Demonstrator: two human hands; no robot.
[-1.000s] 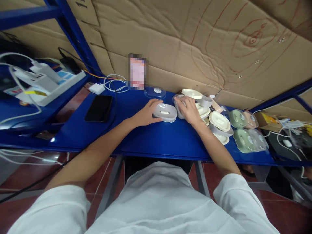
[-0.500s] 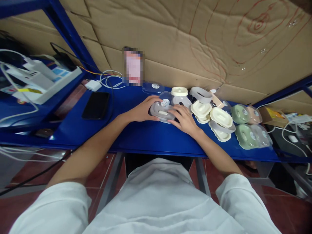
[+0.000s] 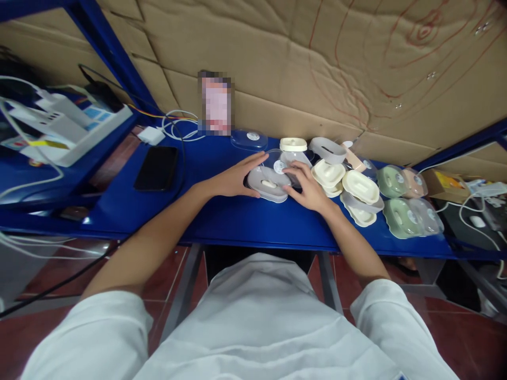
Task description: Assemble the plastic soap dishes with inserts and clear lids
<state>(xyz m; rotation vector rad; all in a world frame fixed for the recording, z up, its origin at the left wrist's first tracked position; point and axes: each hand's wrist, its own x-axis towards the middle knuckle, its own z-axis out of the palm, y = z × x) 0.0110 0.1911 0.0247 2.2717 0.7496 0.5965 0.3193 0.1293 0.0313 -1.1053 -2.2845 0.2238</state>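
- Where the blue table (image 3: 237, 227) runs out at its left end, a white device (image 3: 67, 129) with cables sits on a lower blue shelf.
- A black phone (image 3: 156, 168) lies flat on the table with its screen dark. A white charger (image 3: 149, 135) and a coiled white cable (image 3: 182, 125) lie behind it, near the cardboard wall (image 3: 301, 68).
- A blurred card (image 3: 216, 104) stands against the cardboard.
- The left hand (image 3: 233, 180) clasps the left end of the grey box (image 3: 268, 184). Its fingers are stretched close together along the far rim and its thumb is at the near edge.
- The grey box rests on the middle of the table, straight ahead of the person and between the two hands. A white oval grip shows on its top.
- A clear lid (image 3: 277, 161) with a round sticker sits at the box's far edge; I cannot tell whether it touches the box.
- The right hand (image 3: 309, 191) holds the box's right end, with its fingers bent, their tips pressed on and the thumb at the near side.
- A cream-lidded tub (image 3: 293, 149), a grey tray (image 3: 328, 150), cream dishes (image 3: 358, 187) and green dishes (image 3: 399, 216) crowd together further right.
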